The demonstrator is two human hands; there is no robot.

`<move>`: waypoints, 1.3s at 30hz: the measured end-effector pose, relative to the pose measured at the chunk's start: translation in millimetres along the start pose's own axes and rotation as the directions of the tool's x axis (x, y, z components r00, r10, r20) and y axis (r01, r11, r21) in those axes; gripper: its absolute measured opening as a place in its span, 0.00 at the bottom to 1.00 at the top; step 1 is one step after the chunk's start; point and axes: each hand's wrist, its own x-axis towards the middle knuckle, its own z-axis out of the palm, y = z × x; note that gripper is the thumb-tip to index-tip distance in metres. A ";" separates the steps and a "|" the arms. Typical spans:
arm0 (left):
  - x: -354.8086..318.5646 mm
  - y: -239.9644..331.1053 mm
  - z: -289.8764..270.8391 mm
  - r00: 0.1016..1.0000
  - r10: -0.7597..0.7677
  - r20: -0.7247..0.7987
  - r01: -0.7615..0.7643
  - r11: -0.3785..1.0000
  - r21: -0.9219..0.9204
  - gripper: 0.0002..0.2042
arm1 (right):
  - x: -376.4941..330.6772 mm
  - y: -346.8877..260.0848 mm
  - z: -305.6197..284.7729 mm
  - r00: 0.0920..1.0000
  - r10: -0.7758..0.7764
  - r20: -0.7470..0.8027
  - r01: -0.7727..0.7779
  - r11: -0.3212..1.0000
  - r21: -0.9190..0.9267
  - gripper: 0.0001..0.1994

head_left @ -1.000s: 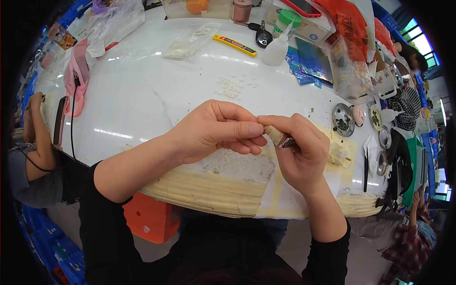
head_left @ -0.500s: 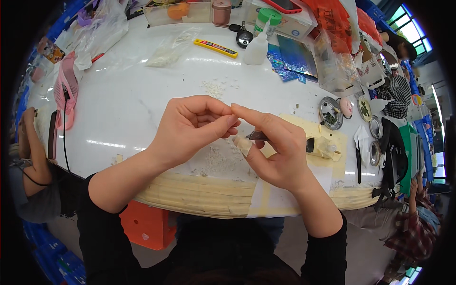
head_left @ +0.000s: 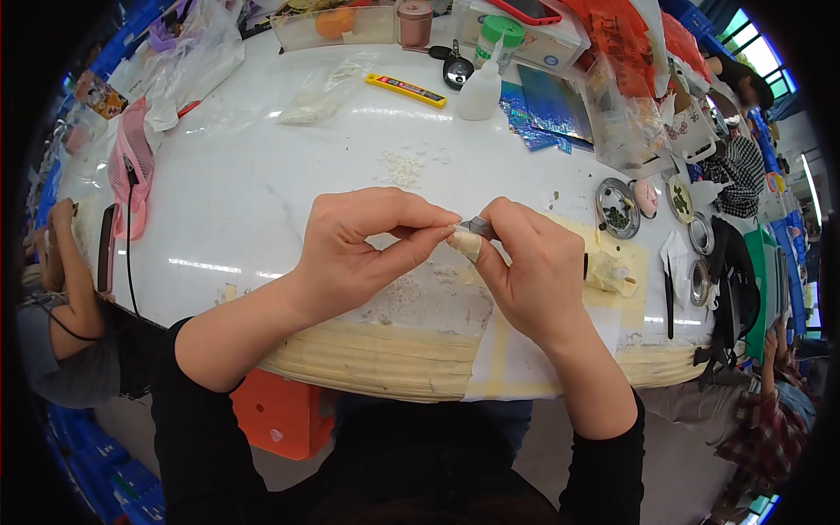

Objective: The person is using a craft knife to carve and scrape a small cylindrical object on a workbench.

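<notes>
My left hand (head_left: 363, 243) pinches thumb and forefinger together; what sits between the tips is too small to make out. Close against those tips, my right hand (head_left: 538, 267) grips a small grey metal blade (head_left: 479, 227) between thumb and bent fingers. Beige tape (head_left: 465, 244) wraps the right thumb, which touches the left fingertips. Beyond the hands lies a scatter of tiny white pieces (head_left: 401, 166). White shavings (head_left: 407, 297) are strewn on the table beneath the wrists.
A yellow box cutter (head_left: 405, 90), a white squeeze bottle (head_left: 480, 92) and shiny blue sheets (head_left: 547, 109) lie at the back. Several round tins, one a metal dish (head_left: 618, 208) of dark bits, stand right. A pink mesh item (head_left: 131, 171) with a black cable is left.
The blade has come up from below my right forefinger to the left fingertips, and that forefinger has curled back. The whole view has shifted slightly.
</notes>
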 end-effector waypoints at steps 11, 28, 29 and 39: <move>1.3 -1.4 -0.4 0.999 0.038 0.005 -0.038 0.999 0.008 0.10 | 0.5 -0.8 -2.1 1.000 0.000 0.025 -0.001 1.000 0.010 0.11; 1.9 2.5 -0.9 0.994 0.108 0.006 -0.107 0.985 0.137 0.10 | 0.6 -0.3 -5.1 0.999 -0.009 0.039 0.007 0.998 0.065 0.08; 2.1 3.0 -1.1 0.994 0.110 0.007 -0.110 0.984 0.140 0.10 | 0.5 -0.6 -5.7 0.999 -0.010 0.039 0.007 0.998 0.065 0.08; 1.0 4.9 -1.6 0.993 0.121 0.006 -0.121 0.982 0.146 0.10 | -0.1 -1.3 -6.1 0.999 -0.025 0.032 0.023 0.997 0.078 0.09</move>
